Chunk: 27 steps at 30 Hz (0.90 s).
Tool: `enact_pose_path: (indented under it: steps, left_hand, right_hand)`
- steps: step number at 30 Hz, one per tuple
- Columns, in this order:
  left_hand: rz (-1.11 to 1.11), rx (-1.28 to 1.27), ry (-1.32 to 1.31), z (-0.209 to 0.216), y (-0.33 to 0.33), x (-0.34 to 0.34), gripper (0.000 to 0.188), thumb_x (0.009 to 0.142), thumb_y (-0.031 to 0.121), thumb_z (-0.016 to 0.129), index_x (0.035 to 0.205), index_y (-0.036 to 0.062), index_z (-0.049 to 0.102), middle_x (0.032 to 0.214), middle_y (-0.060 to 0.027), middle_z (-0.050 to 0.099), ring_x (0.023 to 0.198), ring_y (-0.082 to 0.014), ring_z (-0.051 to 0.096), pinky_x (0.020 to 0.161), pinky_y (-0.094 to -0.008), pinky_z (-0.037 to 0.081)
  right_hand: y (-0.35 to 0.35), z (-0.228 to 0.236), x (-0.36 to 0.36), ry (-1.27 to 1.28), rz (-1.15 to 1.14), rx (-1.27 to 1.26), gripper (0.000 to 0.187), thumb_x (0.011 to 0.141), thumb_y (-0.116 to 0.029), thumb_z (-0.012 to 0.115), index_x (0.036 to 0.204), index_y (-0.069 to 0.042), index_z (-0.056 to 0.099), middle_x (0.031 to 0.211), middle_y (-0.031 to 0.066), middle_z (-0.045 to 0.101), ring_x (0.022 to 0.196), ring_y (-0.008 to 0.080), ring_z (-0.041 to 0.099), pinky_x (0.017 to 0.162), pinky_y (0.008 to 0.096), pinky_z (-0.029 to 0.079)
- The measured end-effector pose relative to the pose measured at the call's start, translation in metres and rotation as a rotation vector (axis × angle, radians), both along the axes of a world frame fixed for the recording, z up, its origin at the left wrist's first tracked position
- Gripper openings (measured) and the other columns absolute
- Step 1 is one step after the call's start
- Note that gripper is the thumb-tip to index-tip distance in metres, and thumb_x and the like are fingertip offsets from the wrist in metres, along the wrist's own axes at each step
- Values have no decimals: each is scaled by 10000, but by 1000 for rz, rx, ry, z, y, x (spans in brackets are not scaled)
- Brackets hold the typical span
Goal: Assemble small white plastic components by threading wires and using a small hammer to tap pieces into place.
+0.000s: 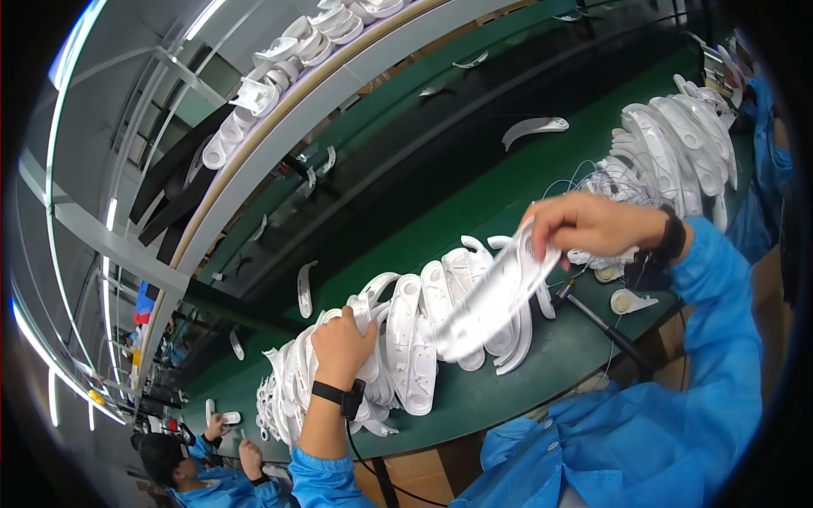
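- A row of shells point(419, 372) is lying on the worktop point(550, 368).
- A hammer point(605, 329) is lying right of the row.
- Wires point(625, 180) are lying behind the hammer, beside a shell pile point(669, 144).
- More parts point(326, 34) are resting on a shelf point(296, 114) behind, leftward.

Long green workbench point(483, 406), pale-edged shelf point(271, 148), white tube lights point(203, 19).

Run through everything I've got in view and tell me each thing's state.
Right hand: closed on the long white part
Long white part: held up, tilted, blurred
Left hand: on the left pile, grip unclear
Left pile: white parts packed, leaning together
Right pile: white parts overlapping
Wires: loose, tangled
Hammer: lying on the green table
Curved grey part: lying apart
Ceiling light: lit
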<state>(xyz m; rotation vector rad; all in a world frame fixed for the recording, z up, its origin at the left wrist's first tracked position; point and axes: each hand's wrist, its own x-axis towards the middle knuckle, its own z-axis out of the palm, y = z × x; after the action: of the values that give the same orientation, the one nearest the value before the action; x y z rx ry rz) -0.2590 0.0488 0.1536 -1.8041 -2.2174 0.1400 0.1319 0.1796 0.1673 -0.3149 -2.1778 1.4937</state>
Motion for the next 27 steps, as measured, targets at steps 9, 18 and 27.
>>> enact_pose_path:
  steps: [9,18,27]
  left_hand:
    - [-120,160,51,16,-16,23,432,731,375,752,955,18,656,931,-125,574,927,-319,575,669,-427,509]
    - [-406,147,-710,5,-43,98,343,768,128,713,1068,-9,621,1008,-149,654,924,-289,628,788,-343,480]
    - [-336,-861,-1586,-85,-86,190,365,930,178,608,1202,-54,537,1002,-121,678,860,-178,656,778,-306,526]
  right_hand:
    - [-47,-33,24,-129,127,31,173,898,6,456,973,-16,610,949,85,584,768,146,611,668,263,511]
    - [-86,-78,33,-10,142,87,146,891,-2,469,963,-1,596,966,134,602,908,296,599,808,371,464]
    - [-130,-90,54,6,-38,-79,152,940,-73,508,1061,-5,570,996,124,616,906,291,601,806,371,470]
